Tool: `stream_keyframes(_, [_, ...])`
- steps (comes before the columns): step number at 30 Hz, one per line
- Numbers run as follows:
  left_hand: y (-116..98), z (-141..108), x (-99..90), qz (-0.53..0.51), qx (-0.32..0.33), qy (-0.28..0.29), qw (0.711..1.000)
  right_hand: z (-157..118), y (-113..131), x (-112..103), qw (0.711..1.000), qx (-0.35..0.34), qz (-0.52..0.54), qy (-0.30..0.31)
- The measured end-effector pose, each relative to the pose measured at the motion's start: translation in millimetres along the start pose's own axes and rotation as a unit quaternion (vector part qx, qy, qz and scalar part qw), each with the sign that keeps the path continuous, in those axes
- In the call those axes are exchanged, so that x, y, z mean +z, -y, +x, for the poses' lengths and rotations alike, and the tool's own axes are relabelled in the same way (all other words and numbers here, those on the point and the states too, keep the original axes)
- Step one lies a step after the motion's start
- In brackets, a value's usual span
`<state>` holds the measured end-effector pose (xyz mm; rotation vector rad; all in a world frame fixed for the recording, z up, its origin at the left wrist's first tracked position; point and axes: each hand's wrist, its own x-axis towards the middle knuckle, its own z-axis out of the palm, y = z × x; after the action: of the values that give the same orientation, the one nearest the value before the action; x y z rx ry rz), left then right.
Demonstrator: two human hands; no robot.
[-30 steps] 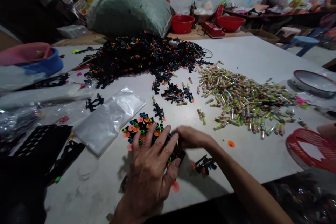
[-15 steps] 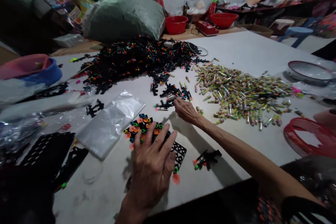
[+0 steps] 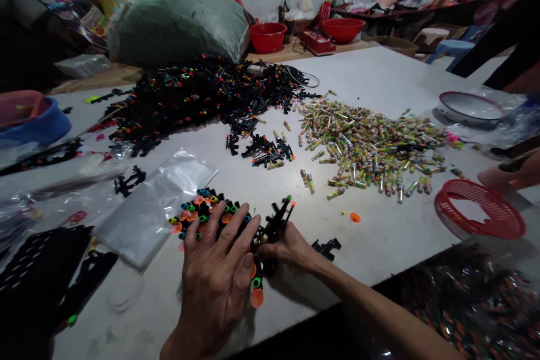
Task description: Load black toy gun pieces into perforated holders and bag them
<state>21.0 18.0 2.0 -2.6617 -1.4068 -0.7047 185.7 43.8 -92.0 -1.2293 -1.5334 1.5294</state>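
My left hand (image 3: 217,273) lies with spread fingers over a cluster of black plastic pieces with coloured rings and orange suction cups (image 3: 202,211), pressing on them. Close to its thumb, my right hand (image 3: 291,250) is closed around a small black toy gun (image 3: 276,219) with green and orange tips. The gun's lower part is hidden by the fingers. Another black toy gun (image 3: 327,248) rests on the table beyond the right wrist. A few more toy guns (image 3: 265,149) lie farther off, near small yellowish clear-wrapped tubes (image 3: 310,180).
A large heap of black toy guns (image 3: 181,90) covers the back left. Tubes are piled (image 3: 371,146) at the right, by a red basket (image 3: 447,208) and an enamel basin (image 3: 468,115). Clear plastic bags (image 3: 156,208) lie left. An orange piece (image 3: 355,217) sits right of my hands.
My right hand has come back from the small group of guns to beside my left hand, carrying a toy gun. The view has shifted right, and a person's dark-clad legs show at the right.
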Motion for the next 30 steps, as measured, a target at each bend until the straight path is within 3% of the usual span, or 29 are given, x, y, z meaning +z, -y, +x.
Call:
stream_keyframes(3, [0.4, -0.5, 0.1, 0.005, 0.006, 0.001, 1.000, -0.2, 2.7, -1.4, 0.994, -0.019, -0.105, 0.008])
stream_keyframes(6, [1.7, -1.4, 1.6, 0.008, 0.014, -0.006, 1.000, -9.1, 3.3, 7.4, 0.957, -0.058, -0.284, 0.007])
stream_keyframes(9, [3.5, -2.2, 3.0, 0.013, 0.020, -0.014, 1.000, -9.3, 6.1, 6.0, 0.927, -0.079, -0.363, 0.047])
stream_keyframes(11, [3.9, -1.9, 3.0, 0.017, 0.020, -0.019, 0.999, 9.3, 13.8, -9.1, 0.918, -0.059, -0.369, 0.133])
stream_keyframes(13, [3.3, -1.0, 2.1, 0.021, 0.017, -0.015, 1.000, 44.6, 26.0, -31.2, 0.904, -0.035, -0.393, 0.167])
stream_keyframes(14, [2.9, -0.5, 1.5, 0.022, 0.018, -0.016, 0.999, 65.8, 32.6, -42.2, 0.894, -0.029, -0.439, 0.088])
stream_keyframes(16, [2.3, 0.0, 0.5, 0.029, 0.014, -0.008, 0.999, 106.3, 43.7, -59.7, 0.834, -0.009, -0.549, -0.044])
stream_keyframes(18, [2.6, -0.6, 0.2, 0.038, 0.015, -0.012, 0.999, 132.7, 48.7, -68.6, 0.791, 0.010, -0.607, -0.077])
stream_keyframes(19, [2.9, -1.2, 0.3, 0.043, 0.020, -0.016, 0.999, 138.0, 48.3, -70.0, 0.783, 0.013, -0.618, -0.068])
stream_keyframes(21, [3.2, -2.2, 0.6, 0.047, 0.028, -0.015, 0.998, 132.2, 42.2, -69.2, 0.782, 0.004, -0.621, -0.047])
stream_keyframes(25, [0.5, 0.5, 0.4, 0.022, 0.002, -0.022, 1.000, 81.5, 24.3, -68.3, 0.779, -0.009, -0.627, -0.033])
stream_keyframes(28, [3.5, 4.7, -0.5, 0.022, 0.000, -0.013, 1.000, 39.1, 18.8, -77.7, 0.826, -0.051, -0.559, -0.048])
stream_keyframes(30, [11.9, 4.8, -1.6, 0.037, 0.018, 0.004, 0.999, 11.8, 17.1, -89.6, 0.865, -0.078, -0.487, -0.094])
